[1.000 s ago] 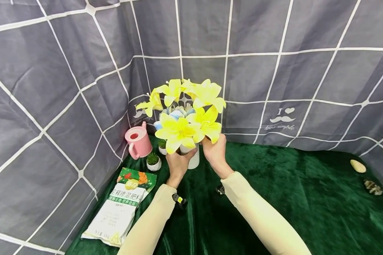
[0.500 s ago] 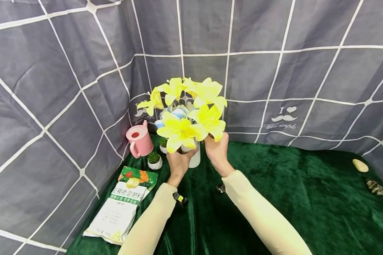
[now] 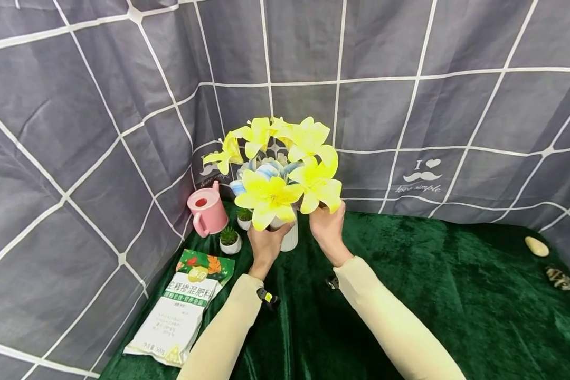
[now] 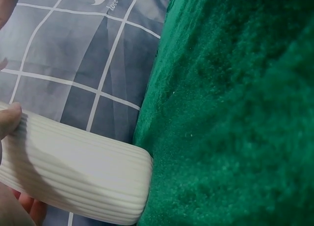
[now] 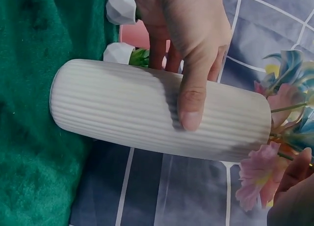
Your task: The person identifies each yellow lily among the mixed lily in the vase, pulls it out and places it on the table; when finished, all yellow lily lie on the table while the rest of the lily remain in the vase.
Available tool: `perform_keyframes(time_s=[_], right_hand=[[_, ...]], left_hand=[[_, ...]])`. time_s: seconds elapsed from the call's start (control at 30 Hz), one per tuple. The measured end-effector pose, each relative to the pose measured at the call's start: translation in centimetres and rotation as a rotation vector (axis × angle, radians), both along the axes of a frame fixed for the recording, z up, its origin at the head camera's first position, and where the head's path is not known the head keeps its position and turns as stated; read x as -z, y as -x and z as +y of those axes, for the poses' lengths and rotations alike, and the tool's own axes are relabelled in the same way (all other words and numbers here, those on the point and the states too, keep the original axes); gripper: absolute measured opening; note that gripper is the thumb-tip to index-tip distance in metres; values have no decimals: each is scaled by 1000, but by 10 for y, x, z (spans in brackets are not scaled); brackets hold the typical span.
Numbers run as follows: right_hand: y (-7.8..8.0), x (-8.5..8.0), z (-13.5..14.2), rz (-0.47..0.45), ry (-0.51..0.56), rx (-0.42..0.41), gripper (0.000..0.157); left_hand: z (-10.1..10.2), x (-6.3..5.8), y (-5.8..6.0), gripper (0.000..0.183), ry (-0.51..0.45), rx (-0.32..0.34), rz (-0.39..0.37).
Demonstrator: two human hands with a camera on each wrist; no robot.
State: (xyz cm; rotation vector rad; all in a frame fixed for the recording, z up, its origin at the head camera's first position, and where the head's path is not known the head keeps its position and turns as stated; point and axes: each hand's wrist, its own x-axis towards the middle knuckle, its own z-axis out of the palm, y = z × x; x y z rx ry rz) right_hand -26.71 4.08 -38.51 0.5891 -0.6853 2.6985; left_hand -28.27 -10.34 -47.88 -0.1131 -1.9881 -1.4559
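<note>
A white ribbed vase (image 3: 290, 240) stands upright on green velvet cloth, holding yellow lilies (image 3: 269, 196) and blue flowers (image 3: 268, 170). My left hand (image 3: 264, 247) grips the vase's side; the right wrist view shows its thumb across the ribs (image 5: 113, 101). Just beyond the rim, my right hand (image 3: 329, 228) is under the right-hand yellow lily (image 3: 319, 183) and appears to pinch its stem, though petals hide the fingertips from above. In the right wrist view, that hand's fingers (image 5: 296, 168) are beside a pink flower (image 5: 260, 172) and thin green stems at the vase mouth.
Left of the vase are a pink watering can (image 3: 208, 211) and two small white-potted succulents (image 3: 229, 243). A fertilizer bag (image 3: 176, 311) lies nearer me. A pale stone (image 3: 536, 246) and a brown patterned shell-like object (image 3: 559, 278) lie far right. Grey checked fabric hangs behind.
My right hand has shifted slightly right, and the right-hand lily has moved and turned outward with it, showing more blue flower behind. My left hand keeps its grip on the vase.
</note>
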Motion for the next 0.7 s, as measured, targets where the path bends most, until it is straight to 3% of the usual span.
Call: perform_keyframes(time_s=[0.07, 0.1, 0.23, 0.3, 0.4, 0.5, 0.7], right_hand=[[1, 2, 2, -5, -20, 32, 11], [1, 3, 3, -10, -91, 86, 9], [3, 4, 8, -54, -647, 514, 12], [4, 3, 12, -78, -856, 706, 19], [2, 2, 15, -71, -884, 713, 28], [-1, 1, 18, -48, -858, 704, 28], [-2, 2, 21, -32, -821, 769, 22]], left_hand=[[-1, 1, 0, 75, 11, 3, 17], [-1, 1, 0, 74, 14, 8, 25], [-1, 0, -1, 73, 24, 9, 29], [0, 0, -2, 73, 14, 17, 25], [0, 1, -2, 73, 0, 18, 17], [0, 1, -2, 73, -7, 15, 17], [0, 2, 0, 74, -5, 20, 34]])
